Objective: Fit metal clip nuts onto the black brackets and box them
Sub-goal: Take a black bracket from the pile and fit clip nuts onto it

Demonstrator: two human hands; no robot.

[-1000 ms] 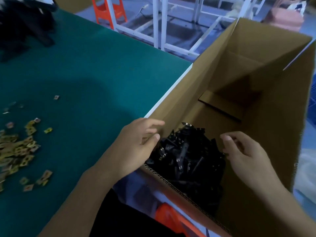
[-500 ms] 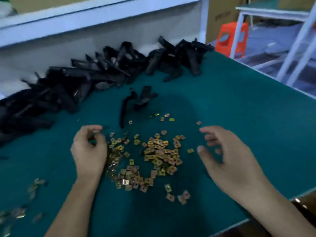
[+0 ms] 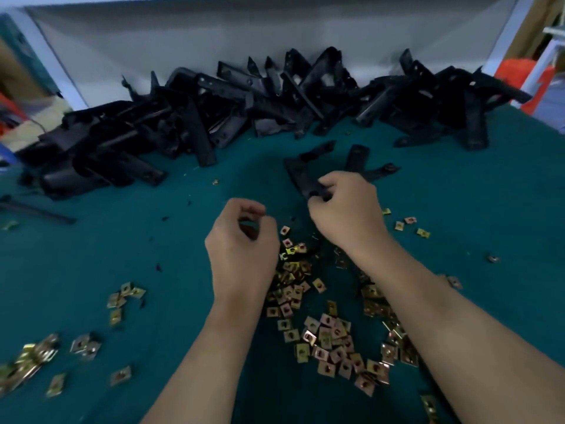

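A long heap of black brackets (image 3: pixel 250 105) lies along the back of the green table (image 3: pixel 128 246). Nearer me, my right hand (image 3: pixel 345 212) grips the near end of one loose black bracket (image 3: pixel 301 175), which points away to the upper left. My left hand (image 3: pixel 244 240) hovers beside it with fingers curled and fingertips pinched together; whether a nut sits between them is hidden. A pile of brass-coloured clip nuts (image 3: pixel 324 328) is spread under and between my forearms. The box is out of view.
Another loose black bracket (image 3: pixel 363 166) lies just beyond my right hand. Smaller scatters of clip nuts (image 3: pixel 33 359) sit at the left front. A white wall panel (image 3: pixel 214 41) backs the table; an orange stool (image 3: pixel 526 81) stands off the right edge.
The view swung from the cardboard box back to the table. My right hand reached forward over the nuts and took hold of a loose bracket. My left hand stayed curled by the nut pile.
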